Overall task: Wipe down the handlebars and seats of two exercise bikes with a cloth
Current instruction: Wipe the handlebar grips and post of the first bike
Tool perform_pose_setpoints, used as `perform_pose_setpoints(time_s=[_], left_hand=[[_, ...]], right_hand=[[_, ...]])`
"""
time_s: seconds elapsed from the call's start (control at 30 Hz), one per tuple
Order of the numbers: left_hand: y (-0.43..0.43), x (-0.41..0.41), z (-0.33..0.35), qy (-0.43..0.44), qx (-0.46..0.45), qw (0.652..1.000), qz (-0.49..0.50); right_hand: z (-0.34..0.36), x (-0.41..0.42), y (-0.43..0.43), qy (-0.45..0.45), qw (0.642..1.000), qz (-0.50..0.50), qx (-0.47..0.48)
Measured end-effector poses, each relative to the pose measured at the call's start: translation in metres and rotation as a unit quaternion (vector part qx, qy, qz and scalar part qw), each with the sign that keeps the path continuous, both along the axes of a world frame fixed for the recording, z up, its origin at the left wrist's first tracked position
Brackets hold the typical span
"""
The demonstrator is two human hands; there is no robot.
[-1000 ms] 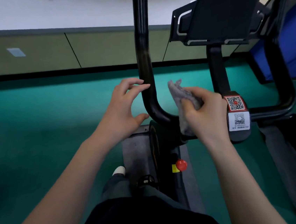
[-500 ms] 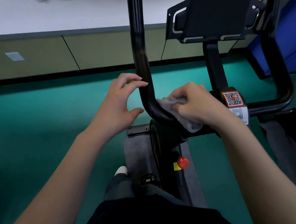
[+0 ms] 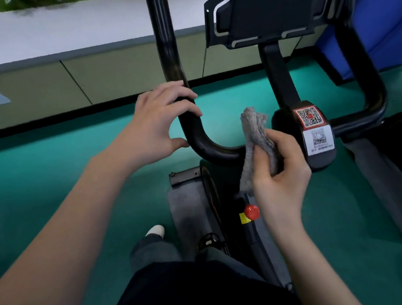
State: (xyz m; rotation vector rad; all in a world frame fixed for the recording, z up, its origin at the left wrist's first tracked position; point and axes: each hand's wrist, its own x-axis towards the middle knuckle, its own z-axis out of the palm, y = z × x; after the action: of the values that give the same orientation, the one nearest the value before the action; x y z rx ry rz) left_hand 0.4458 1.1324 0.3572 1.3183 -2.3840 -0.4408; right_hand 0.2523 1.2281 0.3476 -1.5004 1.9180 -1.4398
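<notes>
Pinching the bunched grey cloth in its fingers, the right hand holds it against the handlebar bend; the left hand curls loosely around the bar; better to wrap the cloth round the tube and slide upward, bracing firmly.
</notes>
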Motion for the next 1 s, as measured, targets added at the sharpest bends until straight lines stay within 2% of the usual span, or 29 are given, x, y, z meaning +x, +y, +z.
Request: perform_pose_setpoints(time_s=[0.17, 0.33, 0.5, 0.7, 0.83, 1.0], left_hand=[[-0.015, 0.011, -0.005, 0.017, -0.025, 0.997, -0.07], [-0.032, 0.024, -0.008, 0.03, -0.049, 0.988, -0.144], [-0.042, 0.029, -0.012, 0.075, -0.023, 0.981, -0.179], [-0.051, 0.03, -0.011, 0.089, -0.008, 0.976, -0.2], [-0.052, 0.029, -0.012, 0.086, 0.003, 0.976, -0.2], [-0.05, 0.029, -0.014, 0.097, 0.01, 0.976, -0.197]], right_hand=[[-0.017, 0.057, 0.011, 0.008, 0.987, -0.124, -0.101], [-0.025, 0.122, -0.002, 0.016, 0.973, -0.199, -0.117], [-0.032, 0.158, -0.032, 0.004, 0.945, -0.296, -0.136], [-0.038, 0.169, -0.046, 0.017, 0.913, -0.376, -0.156], [-0.043, 0.162, -0.034, 0.027, 0.908, -0.39, -0.149], [-0.047, 0.131, -0.015, -0.022, 0.89, -0.439, -0.12]])
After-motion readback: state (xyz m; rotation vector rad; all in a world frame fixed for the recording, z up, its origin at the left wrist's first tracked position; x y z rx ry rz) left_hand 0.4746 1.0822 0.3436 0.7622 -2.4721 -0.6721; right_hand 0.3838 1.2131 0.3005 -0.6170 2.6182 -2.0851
